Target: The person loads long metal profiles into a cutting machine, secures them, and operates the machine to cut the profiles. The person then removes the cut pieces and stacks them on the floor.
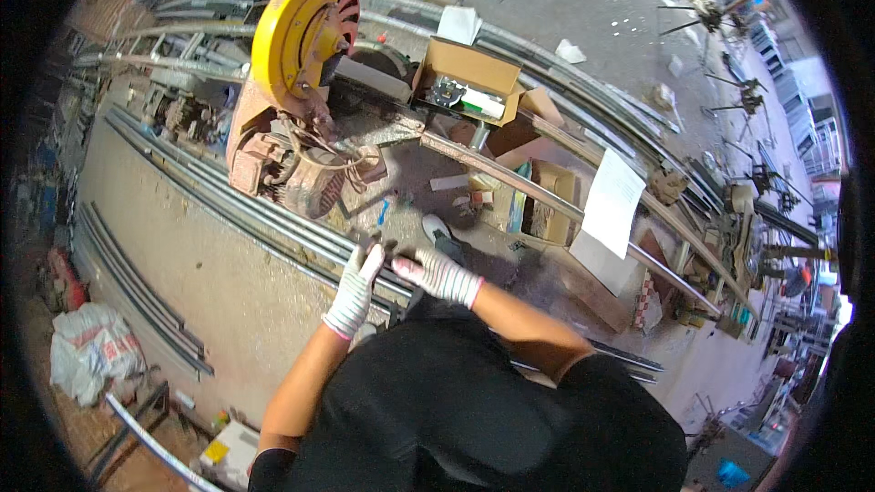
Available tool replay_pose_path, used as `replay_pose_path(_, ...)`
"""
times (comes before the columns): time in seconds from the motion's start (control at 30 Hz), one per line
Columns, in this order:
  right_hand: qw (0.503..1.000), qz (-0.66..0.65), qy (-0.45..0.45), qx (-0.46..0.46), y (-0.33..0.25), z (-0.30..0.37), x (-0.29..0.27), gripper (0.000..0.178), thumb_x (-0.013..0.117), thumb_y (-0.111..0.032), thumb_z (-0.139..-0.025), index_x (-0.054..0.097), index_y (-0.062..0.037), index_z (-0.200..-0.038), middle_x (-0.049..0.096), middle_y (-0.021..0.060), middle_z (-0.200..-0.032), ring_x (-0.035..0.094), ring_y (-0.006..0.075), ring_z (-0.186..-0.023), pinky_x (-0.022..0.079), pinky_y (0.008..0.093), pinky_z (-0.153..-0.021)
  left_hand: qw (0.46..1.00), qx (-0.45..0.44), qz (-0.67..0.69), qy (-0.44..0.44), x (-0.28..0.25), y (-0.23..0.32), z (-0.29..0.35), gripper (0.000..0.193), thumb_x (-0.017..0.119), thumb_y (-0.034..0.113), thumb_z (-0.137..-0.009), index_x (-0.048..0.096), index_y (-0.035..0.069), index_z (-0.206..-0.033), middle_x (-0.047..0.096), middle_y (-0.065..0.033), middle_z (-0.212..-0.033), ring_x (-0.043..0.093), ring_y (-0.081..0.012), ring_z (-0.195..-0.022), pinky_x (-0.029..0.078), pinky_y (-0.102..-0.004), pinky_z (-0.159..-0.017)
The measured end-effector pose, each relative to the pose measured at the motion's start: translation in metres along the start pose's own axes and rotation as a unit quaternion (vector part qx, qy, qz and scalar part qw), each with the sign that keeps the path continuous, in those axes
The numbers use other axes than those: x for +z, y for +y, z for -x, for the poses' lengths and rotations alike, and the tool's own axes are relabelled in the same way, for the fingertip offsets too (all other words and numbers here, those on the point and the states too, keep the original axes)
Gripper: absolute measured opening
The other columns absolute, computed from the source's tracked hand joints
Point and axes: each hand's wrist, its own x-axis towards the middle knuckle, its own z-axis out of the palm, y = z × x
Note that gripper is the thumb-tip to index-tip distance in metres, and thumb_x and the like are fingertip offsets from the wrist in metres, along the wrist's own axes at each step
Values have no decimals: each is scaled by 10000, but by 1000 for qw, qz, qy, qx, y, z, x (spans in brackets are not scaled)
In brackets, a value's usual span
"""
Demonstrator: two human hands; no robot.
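Both my hands wear white knitted gloves with pink cuffs. My left hand (pixel 354 290) points away from me, fingers closed around a small dark piece (pixel 366 240) at their tips. My right hand (pixel 439 275) comes in from the right, fingers bent toward the left one; what it holds, if anything, I cannot make out. Under and beside the hands run several long metal tubes (pixel 260 235). Beyond them stands a cut-off saw with a yellow guard (pixel 284 41) and a dusty motor (pixel 313 189). A small blue tool (pixel 383 211) lies just past my hands.
An opened cardboard box (pixel 468 62) with small parts stands right of the saw. A white paper sheet (pixel 612 202) rests over a long rail (pixel 510 184). Another carton (pixel 550 205) sits below it. A white sack (pixel 91 351) lies at the left. My shoe (pixel 436 228) shows beyond my hands.
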Motion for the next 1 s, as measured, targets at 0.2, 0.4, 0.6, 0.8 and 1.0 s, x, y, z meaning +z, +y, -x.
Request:
replay_pose_path(0.2, 969, 183, 165, -11, -11, -86, -202, 714, 572, -665, -905, 659, 29, -1047, 688, 201, -893, 681, 327, -852, 528, 423, -804, 944, 29, -323, 61, 14, 20, -35, 594, 721, 256, -924, 491, -41, -1385, 629, -190, -1278, 579, -262, -1235, 430, -359, -1068)
replay_pose_path(0.4, 822, 504, 248, 98, -2, -204, -319, 708, 623, -641, -867, 624, -30, -1224, 642, 182, -1206, 633, 325, -1111, 499, 447, -947, 875, -61, -433, 207, -38, -30, 1, 526, 706, 312, -921, 578, -24, -1305, 676, -229, -1183, 657, -321, -1125, 496, -380, -985)
replay_pose_path(0.6, 794, 539, 271, 77, 20, -232, -326, 649, 702, -531, -848, 581, -67, -1287, 606, 138, -1211, 578, 309, -1161, 458, 459, -983, 836, -235, -360, 341, -87, -103, 113, 523, 686, 352, -934, 592, -21, -1288, 692, -227, -1172, 671, -303, -1108, 511, -369, -962)
replay_pose_path(0.8, 764, 520, 349, -159, 32, -186, -265, 610, 738, -315, -829, 544, -58, -1347, 529, 174, -1354, 464, 374, -1286, 350, 519, -1095, 822, -270, -277, 417, -49, -140, 160, 519, 649, 381, -950, 601, -10, -1289, 683, -204, -1216, 652, -280, -1149, 490, -361, -998)
replay_pose_path(1.0, 850, 375, -36, -368, 46, -146, -132, 338, 649, -168, -870, 659, -48, -1186, 655, 167, -1065, 603, 362, -1041, 458, 474, -951, 892, -232, -262, 285, 7, -129, 161, 565, 541, 489, -974, 605, 50, -1325, 612, -207, -1335, 573, -335, -1256, 433, -401, -1062)
